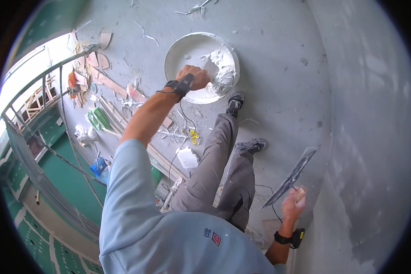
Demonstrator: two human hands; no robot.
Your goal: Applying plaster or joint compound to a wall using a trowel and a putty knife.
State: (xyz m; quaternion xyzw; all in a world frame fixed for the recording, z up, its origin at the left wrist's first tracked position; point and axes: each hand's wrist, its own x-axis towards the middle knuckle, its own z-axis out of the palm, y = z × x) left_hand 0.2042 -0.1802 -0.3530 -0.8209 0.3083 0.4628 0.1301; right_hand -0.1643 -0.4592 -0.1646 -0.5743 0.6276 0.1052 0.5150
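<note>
My left hand [194, 76] is closed above a wide round white tub [170, 59], its fingers wrapped round the mostly hidden handle of a putty knife [210, 68]. The knife's greyish blade meets a heap of wet white plaster [226, 75] along the tub's right side. At the lower right, my right hand [293, 205] is closed on the wooden handle of a plastering trowel [291, 177]. Its long flat blade is tilted, smeared with grey and white, and apart from the wall. Both wrists carry strapped devices.
A grey plastered wall [365, 114] rises on the right. On the left stands a metal scaffold frame [61, 86]. Long metal profiles [157, 157], board scraps [107, 82], a green package [97, 118] and a blue container [99, 166] litter the floor. A thin cable hangs from my left wrist.
</note>
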